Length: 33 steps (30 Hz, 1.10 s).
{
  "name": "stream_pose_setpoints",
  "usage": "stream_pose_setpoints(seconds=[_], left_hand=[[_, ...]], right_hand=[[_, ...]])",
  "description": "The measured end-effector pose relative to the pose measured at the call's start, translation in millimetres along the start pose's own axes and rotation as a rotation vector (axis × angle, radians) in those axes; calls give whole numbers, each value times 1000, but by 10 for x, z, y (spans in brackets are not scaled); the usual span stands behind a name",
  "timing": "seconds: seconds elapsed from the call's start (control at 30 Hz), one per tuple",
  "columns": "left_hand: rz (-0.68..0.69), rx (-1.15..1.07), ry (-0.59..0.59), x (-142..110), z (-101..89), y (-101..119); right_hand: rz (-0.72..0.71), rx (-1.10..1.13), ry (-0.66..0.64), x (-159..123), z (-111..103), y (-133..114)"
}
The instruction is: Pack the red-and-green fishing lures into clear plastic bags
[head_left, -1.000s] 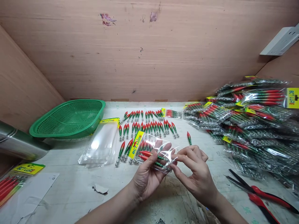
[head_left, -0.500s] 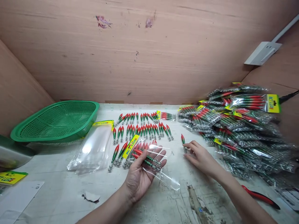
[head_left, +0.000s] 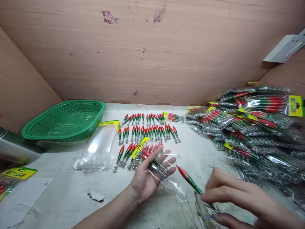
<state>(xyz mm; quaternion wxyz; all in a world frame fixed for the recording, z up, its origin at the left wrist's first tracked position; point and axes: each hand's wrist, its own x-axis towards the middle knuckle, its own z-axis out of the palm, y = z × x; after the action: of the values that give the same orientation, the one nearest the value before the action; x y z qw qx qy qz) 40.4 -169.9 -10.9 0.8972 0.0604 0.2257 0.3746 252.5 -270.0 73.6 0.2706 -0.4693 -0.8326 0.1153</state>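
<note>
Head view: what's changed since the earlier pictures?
The right hand let go of the clear BCT LURE bag, picked up the lone red-and-green squid jig and brought it nearer, down the view. The left hand still holds the bag; the green basket and jig rows stayed put.

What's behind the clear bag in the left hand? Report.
Loose lures: red tips show through the clear bag, hooks below its yellow header. Header and left hand hide other parts, so their count cannot be told.
</note>
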Motion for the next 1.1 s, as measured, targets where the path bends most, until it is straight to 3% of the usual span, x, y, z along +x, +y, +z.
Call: stream_pose_setpoints(seconds=[0.07,0.2,0.37,0.57,0.63,0.7,0.77,0.9,1.0,1.1], left_hand=[[-21,6,-14,-16,-9,-17],[-40,6,-42,-44,-17,-33],[-43,-18,-56,-44,-13,-34],[-47,-18,-60,-29,-39,-53],[-36,-4,-23,-33,-33,-48],[-24,8,9,-34,-21,-40],[-15,10,33,-32,-12,-34],[-11,-2,39,-31,-19,-38],[-11,-7,32,-34,-31,-41],[-19,-10,29,-22,-36,-37]], right_hand=[[-90,-41,-72,121,169,-6],[-155,-255,136,269,469,75],[-212,-416,331,262,650,70],[-206,-194,294,368,668,41],[-143,-92,329,442,590,219],[28,-115,393,532,526,526],[150,-235,283,628,530,890],[143,-270,88,743,709,1406],[160,-295,50,684,771,1483],[181,-294,26,536,696,1455]])
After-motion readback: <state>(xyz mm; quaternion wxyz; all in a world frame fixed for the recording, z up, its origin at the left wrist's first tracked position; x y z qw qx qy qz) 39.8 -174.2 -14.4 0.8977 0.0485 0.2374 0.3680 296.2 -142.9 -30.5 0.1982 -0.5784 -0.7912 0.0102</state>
